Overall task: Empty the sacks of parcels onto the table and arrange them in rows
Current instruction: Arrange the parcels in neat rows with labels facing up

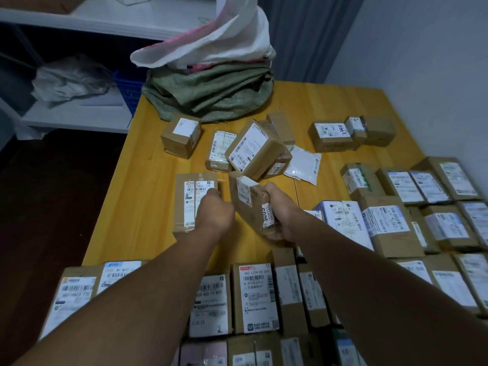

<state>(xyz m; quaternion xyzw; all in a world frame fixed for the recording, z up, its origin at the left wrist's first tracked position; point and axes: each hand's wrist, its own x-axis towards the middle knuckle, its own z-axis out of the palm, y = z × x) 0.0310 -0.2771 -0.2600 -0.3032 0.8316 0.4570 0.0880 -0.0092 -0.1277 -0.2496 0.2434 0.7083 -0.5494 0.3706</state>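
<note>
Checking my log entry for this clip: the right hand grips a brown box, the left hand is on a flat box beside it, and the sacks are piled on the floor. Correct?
Not the floor: the head view shows the sacks piled on the far end of the table. The rest stands.

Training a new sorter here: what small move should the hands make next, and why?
Probably set the brown box gripped by the right hand down against the near row of parcels: it is held tilted, and bare table shows just beyond that row.
</note>
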